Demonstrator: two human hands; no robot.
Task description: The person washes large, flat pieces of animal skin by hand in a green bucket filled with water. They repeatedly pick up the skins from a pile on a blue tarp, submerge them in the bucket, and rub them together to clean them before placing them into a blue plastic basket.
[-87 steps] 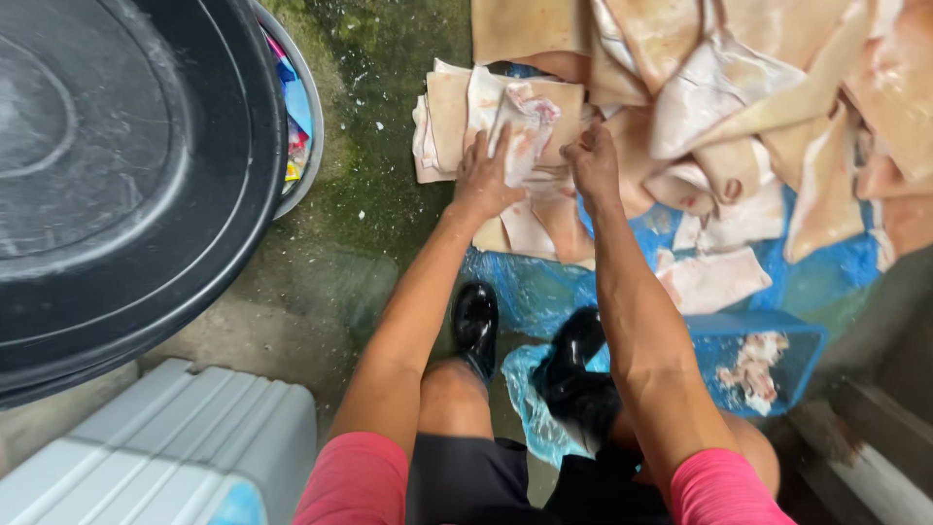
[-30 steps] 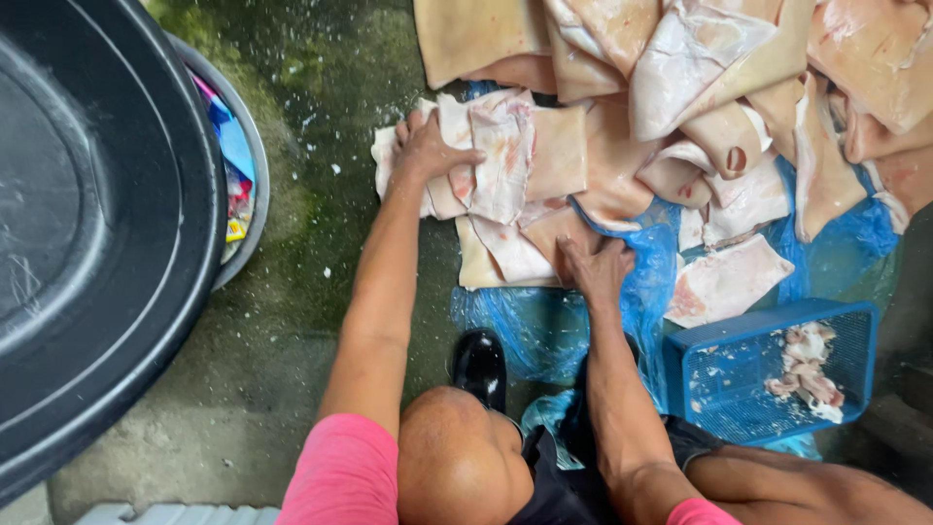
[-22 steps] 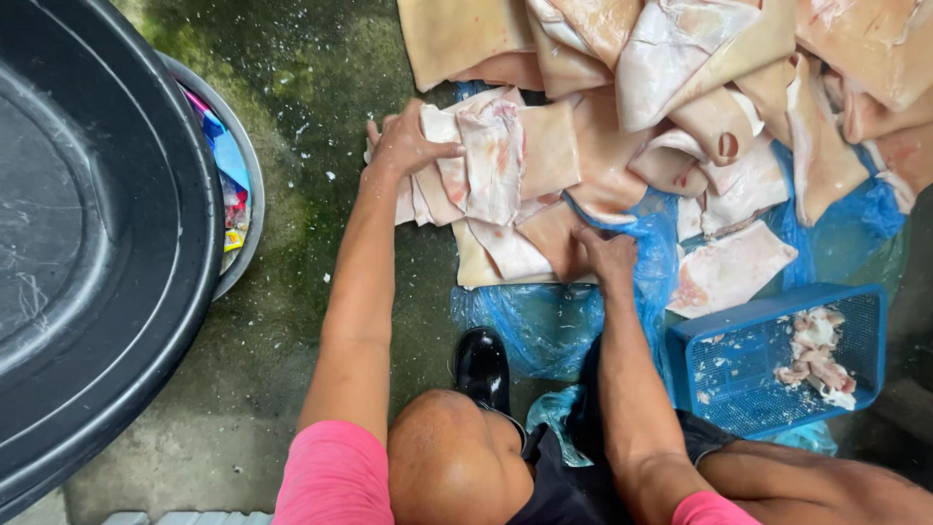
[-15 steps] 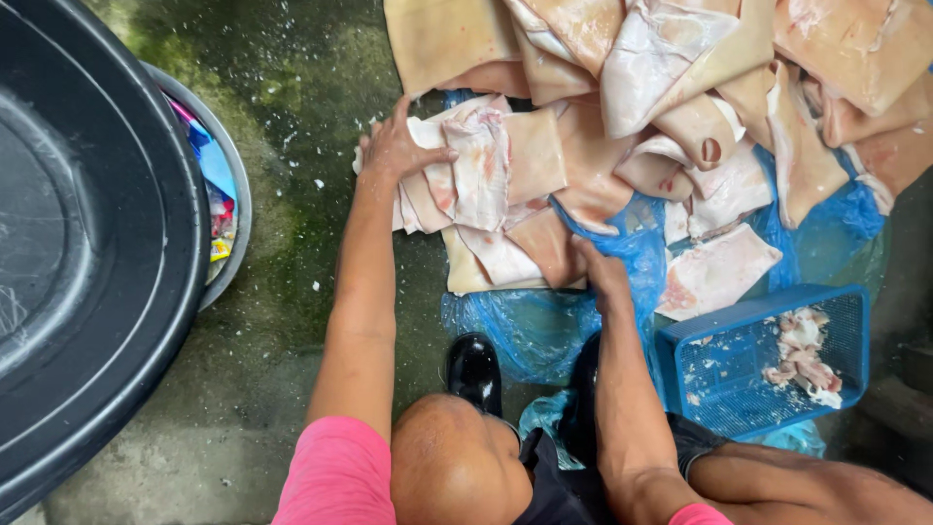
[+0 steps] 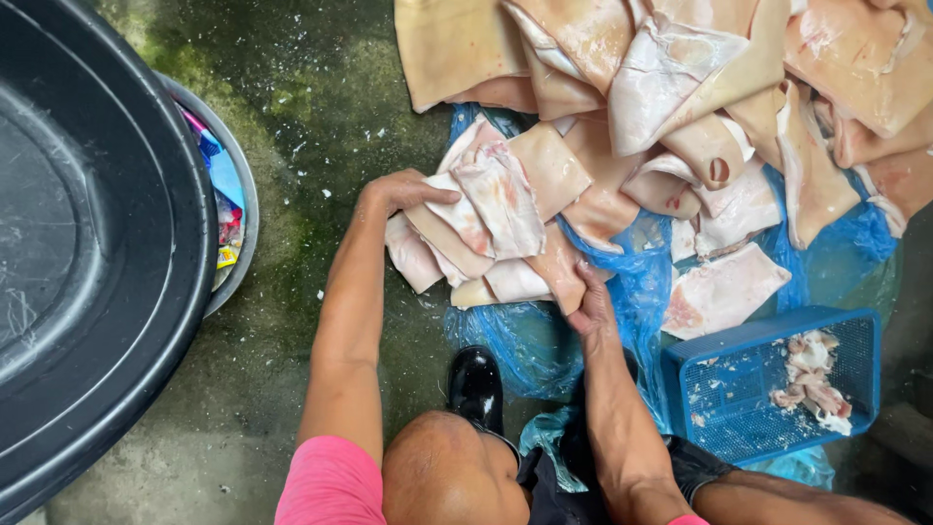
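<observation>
Both hands bracket a small stack of pale skin pieces [image 5: 486,228] on the floor: left hand [image 5: 403,190] cupped on its far-left edge, right hand [image 5: 588,301] gripping its near-right corner.

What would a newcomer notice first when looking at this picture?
First, the big heap of pale pink meat slabs spread over a blue plastic sheet at the top right. Next, the left hand and right hand pressing a small stack of slabs from both sides. A huge black tub fills the left edge, and a blue basket with scraps sits at the lower right.
</observation>
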